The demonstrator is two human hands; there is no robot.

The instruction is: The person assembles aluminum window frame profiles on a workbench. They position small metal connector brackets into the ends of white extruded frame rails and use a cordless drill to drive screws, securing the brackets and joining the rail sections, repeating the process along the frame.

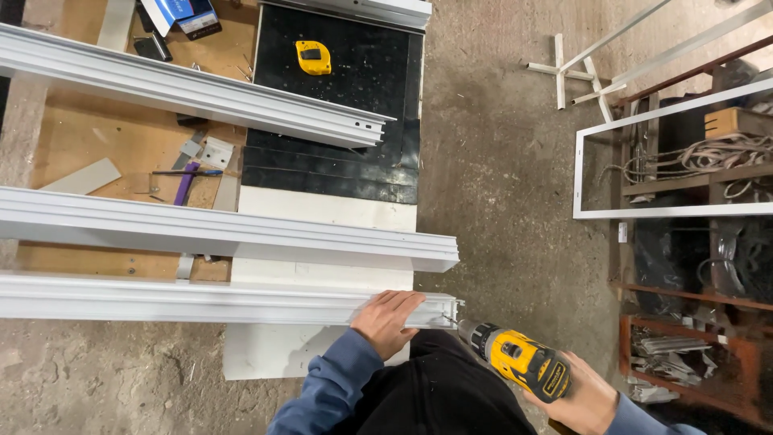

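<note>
My left hand (386, 321) presses flat on the right end of the nearest white aluminium profile (185, 300), which lies across the workbench. A yellow and black cordless drill (519, 359) is gripped in my right hand (581, 399). Its bit touches the end face of that profile at the lower right corner. Blue sleeves cover both of my forearms.
Two more long white profiles (225, 229) (201, 93) lie parallel further back on the wooden bench (88, 133). A yellow tape measure (313, 58) rests on a black sheet (354, 89). A white frame (668, 153) leans by shelving with cables at the right. The floor is bare concrete.
</note>
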